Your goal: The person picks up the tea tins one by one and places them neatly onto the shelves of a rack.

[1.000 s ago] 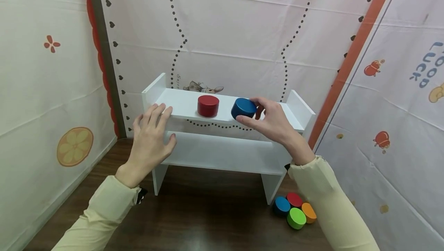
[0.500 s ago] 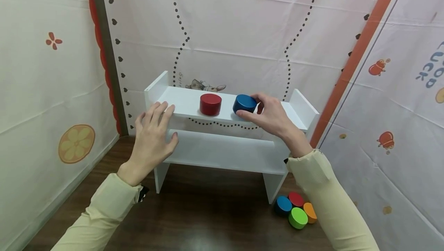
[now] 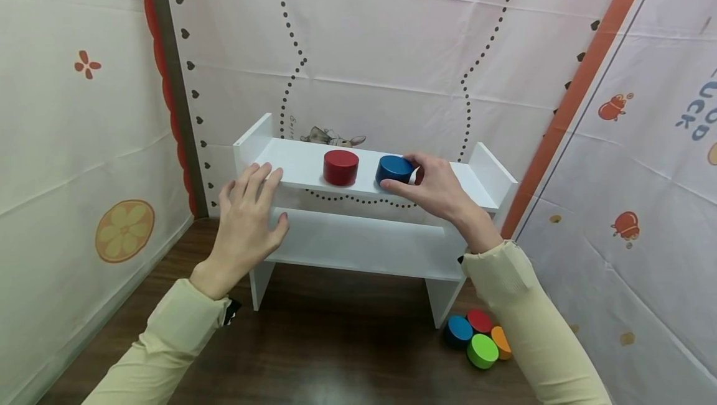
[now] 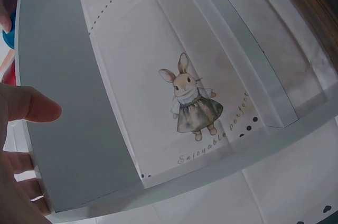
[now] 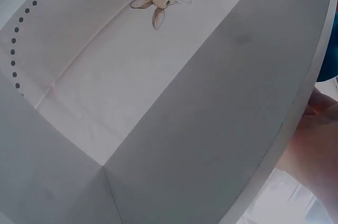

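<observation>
My right hand [image 3: 435, 186] holds a blue cylinder [image 3: 393, 169] at its right side, thumb in front and index finger behind. The blue cylinder stands upright on the top board of a white two-tier shelf [image 3: 358, 243]. To its left, with a gap between, a red cylinder [image 3: 341, 167] stands on the same board. My left hand [image 3: 241, 231] is at the board's left front edge, fingers extended, thumb apart, holding nothing. In the left wrist view my left thumb [image 4: 34, 105] shows below the board. The right wrist view shows only part of my right hand [image 5: 311, 155].
On the dark wooden floor by the shelf's right leg lie a second blue cylinder [image 3: 459, 329], another red cylinder [image 3: 479, 320], a green cylinder [image 3: 483, 351] and an orange cylinder [image 3: 501, 343]. Raised side panels [image 3: 493, 175] bound the top board. Printed cloth walls [image 3: 381, 50] stand behind and beside.
The blue cylinder, slightly tilted a second ago, now stands level and a little closer to the red one, with my right hand still on it. My left hand has stayed put. The view shifted slightly.
</observation>
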Motion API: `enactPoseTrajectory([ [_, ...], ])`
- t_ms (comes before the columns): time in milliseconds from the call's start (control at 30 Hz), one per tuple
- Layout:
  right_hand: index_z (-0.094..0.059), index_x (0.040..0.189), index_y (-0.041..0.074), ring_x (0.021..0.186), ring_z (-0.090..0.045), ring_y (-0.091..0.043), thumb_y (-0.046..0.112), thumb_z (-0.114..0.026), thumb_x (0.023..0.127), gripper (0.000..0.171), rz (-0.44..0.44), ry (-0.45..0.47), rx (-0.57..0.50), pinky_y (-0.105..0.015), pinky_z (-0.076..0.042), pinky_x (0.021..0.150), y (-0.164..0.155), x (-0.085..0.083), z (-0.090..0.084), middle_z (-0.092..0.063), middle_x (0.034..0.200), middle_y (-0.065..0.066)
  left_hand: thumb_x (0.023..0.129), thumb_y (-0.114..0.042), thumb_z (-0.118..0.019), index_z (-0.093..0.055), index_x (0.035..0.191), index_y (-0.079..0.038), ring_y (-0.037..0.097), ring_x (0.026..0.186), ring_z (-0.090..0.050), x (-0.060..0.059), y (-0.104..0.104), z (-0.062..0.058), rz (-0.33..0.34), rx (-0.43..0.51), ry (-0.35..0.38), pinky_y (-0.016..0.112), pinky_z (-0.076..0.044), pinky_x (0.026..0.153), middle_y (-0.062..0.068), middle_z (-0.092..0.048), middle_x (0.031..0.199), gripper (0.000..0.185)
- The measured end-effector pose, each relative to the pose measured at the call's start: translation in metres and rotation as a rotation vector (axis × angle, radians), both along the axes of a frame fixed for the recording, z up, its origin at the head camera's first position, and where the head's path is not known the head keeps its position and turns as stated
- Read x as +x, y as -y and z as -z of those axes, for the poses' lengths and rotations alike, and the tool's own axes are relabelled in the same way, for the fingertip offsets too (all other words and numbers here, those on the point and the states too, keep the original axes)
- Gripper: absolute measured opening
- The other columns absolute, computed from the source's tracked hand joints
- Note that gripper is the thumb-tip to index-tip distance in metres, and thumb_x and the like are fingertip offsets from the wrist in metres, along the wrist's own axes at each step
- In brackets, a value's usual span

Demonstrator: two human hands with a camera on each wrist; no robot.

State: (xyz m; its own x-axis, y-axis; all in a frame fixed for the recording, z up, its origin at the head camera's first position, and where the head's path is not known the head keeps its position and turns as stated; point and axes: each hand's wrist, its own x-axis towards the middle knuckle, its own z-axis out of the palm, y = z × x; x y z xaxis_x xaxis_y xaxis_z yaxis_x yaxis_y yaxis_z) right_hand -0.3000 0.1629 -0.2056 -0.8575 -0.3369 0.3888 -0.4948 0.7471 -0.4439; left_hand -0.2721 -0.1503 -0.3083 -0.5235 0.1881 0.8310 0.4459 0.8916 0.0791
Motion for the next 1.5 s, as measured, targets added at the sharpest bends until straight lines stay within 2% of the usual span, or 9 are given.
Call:
enactPoseTrajectory([
  [300, -0.056, 0.129, 0.007, 0.09, -0.054, -0.024, 0.041, -0.072, 0.083, 0.06, -0.007, -0.012, 0.002, -0.028, -0.047, 0.069, 0.0, 0.0, 0.002, -0.062, 0.111, -0.011, 0.073, -0.016, -0.075, -0.043, 0.139, -0.005, 0.037, 0.137, -0.032, 0.0, 0.0, 0.0, -0.006, 0.001, -0.003, 0.069, -0.027, 0.102, 0.02, -0.042, 0.143, 0.074],
  [500, -0.053, 0.135, 0.01, 0.092, -0.055, -0.022, 0.045, -0.071, 0.083, 0.065, 0.025, -0.078, -0.01, -0.03, -0.046, 0.072, -0.008, 0.009, 0.007, -0.062, 0.113, -0.01, 0.072, -0.016, -0.075, -0.043, 0.139, -0.005, 0.037, 0.136, -0.032, 0.0, 0.0, 0.0, -0.01, -0.001, -0.006, 0.069, -0.027, 0.102, 0.02, -0.042, 0.143, 0.074],
  [700, -0.057, 0.127, 0.004, 0.091, -0.054, -0.025, 0.027, -0.073, 0.084, 0.052, 0.011, -0.295, -0.127, -0.033, -0.043, 0.074, -0.024, 0.026, 0.022, -0.063, 0.106, -0.013, 0.072, -0.016, -0.076, -0.044, 0.138, -0.005, 0.037, 0.136, -0.032, 0.0, -0.001, 0.0, -0.012, 0.001, -0.002, 0.069, -0.027, 0.102, 0.02, -0.043, 0.143, 0.074],
  [833, -0.061, 0.117, 0.0, 0.083, -0.053, -0.018, 0.015, -0.074, 0.083, 0.039, 0.02, -0.464, -0.191, -0.023, -0.041, 0.072, -0.039, 0.041, 0.039, -0.066, 0.099, -0.014, 0.073, -0.016, -0.075, -0.044, 0.138, -0.005, 0.037, 0.137, -0.032, 0.0, -0.001, -0.001, -0.008, 0.003, -0.001, 0.069, -0.027, 0.102, 0.02, -0.042, 0.143, 0.074],
  [967, -0.063, 0.111, 0.0, 0.078, -0.051, -0.012, 0.007, -0.073, 0.082, 0.032, 0.047, -0.531, -0.24, -0.013, -0.039, 0.07, -0.059, 0.056, 0.061, -0.066, 0.094, -0.012, 0.073, -0.016, -0.075, -0.044, 0.138, -0.005, 0.037, 0.136, -0.032, -0.001, -0.001, -0.001, -0.006, -0.001, -0.004, 0.069, -0.027, 0.102, 0.019, -0.042, 0.143, 0.073],
  [1167, -0.064, 0.106, 0.003, 0.068, -0.046, -0.006, -0.001, -0.072, 0.08, 0.027, 0.078, -0.485, -0.24, -0.011, -0.04, 0.059, -0.09, 0.074, 0.099, -0.062, 0.081, -0.002, 0.073, -0.017, -0.075, -0.044, 0.138, -0.005, 0.036, 0.136, -0.032, 0.0, 0.0, 0.0, -0.016, -0.005, -0.007, 0.069, -0.028, 0.101, 0.019, -0.042, 0.143, 0.074],
  [1300, -0.065, 0.102, 0.004, 0.065, -0.046, -0.002, 0.0, -0.073, 0.08, 0.024, 0.146, -0.413, -0.217, -0.012, -0.041, 0.056, -0.107, 0.08, 0.132, -0.06, 0.077, 0.003, 0.072, -0.016, -0.076, -0.044, 0.138, -0.004, 0.037, 0.136, -0.033, 0.0, 0.0, 0.001, -0.019, 0.0, -0.008, 0.069, -0.029, 0.1, 0.02, -0.043, 0.143, 0.074],
  [1400, -0.065, 0.101, 0.005, 0.064, -0.048, -0.001, 0.008, -0.074, 0.082, 0.021, 0.235, -0.307, -0.18, -0.014, -0.043, 0.055, -0.117, 0.085, 0.153, -0.062, 0.077, 0.003, 0.072, -0.016, -0.076, -0.044, 0.138, -0.004, 0.037, 0.136, -0.033, 0.0, 0.0, 0.001, -0.015, 0.006, -0.011, 0.07, -0.029, 0.1, 0.02, -0.043, 0.142, 0.074],
  [1500, -0.063, 0.107, 0.007, 0.067, -0.053, -0.002, 0.025, -0.071, 0.087, 0.028, 0.342, -0.114, -0.124, -0.018, -0.047, 0.058, -0.128, 0.09, 0.167, -0.065, 0.082, 0.0, 0.072, -0.016, -0.076, -0.044, 0.138, -0.004, 0.037, 0.136, -0.033, -0.001, -0.001, 0.001, -0.009, 0.009, -0.012, 0.07, -0.029, 0.1, 0.02, -0.043, 0.143, 0.074],
])
